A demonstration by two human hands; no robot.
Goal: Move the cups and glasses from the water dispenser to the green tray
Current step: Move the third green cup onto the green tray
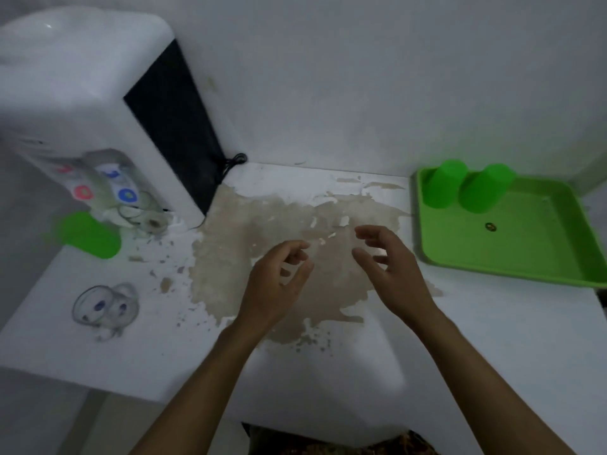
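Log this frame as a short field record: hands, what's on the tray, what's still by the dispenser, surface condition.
left hand: empty, fingers curled, over the table
right hand: empty, open
green tray: two green cups upside down at its far left corner
by the water dispenser: one green cup, clear glasses under the taps
clear glass mug: on the table, nearer the camera
white table: large brownish worn patch

Two bare forearms are showing in the head view, coming in from about 6 o'clock, with no sleeves, watch, rings or bands on them. The left hand [279, 284] is showing slim fingers with short nails, slightly blurred. The right hand [391, 267], toward 3 o'clock of it, is likewise wearing nothing. At 6 o'clock a strip of dark patterned clothing is showing.
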